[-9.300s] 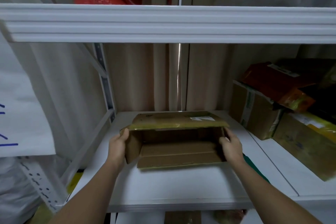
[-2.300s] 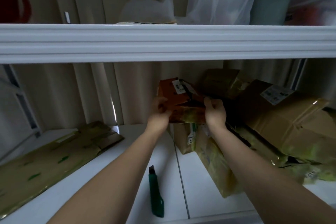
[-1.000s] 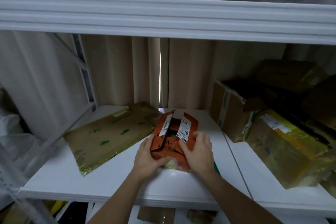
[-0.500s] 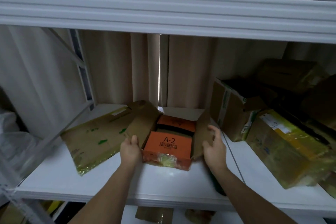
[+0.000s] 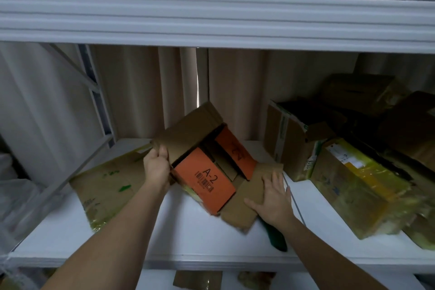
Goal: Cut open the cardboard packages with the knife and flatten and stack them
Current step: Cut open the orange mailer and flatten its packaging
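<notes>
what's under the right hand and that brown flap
The right hand presses a brown flap of the orange box flat on the shelf. A green knife handle pokes out below the wrist; its other end is covered.

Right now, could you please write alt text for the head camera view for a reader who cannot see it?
A person spreads an orange box marked A-2 open on a white shelf: the left hand grips one raised flap, the right hand presses another flat. A flattened carton lies to the left, unopened packages sit right, and a green knife shows under the right wrist.
</notes>
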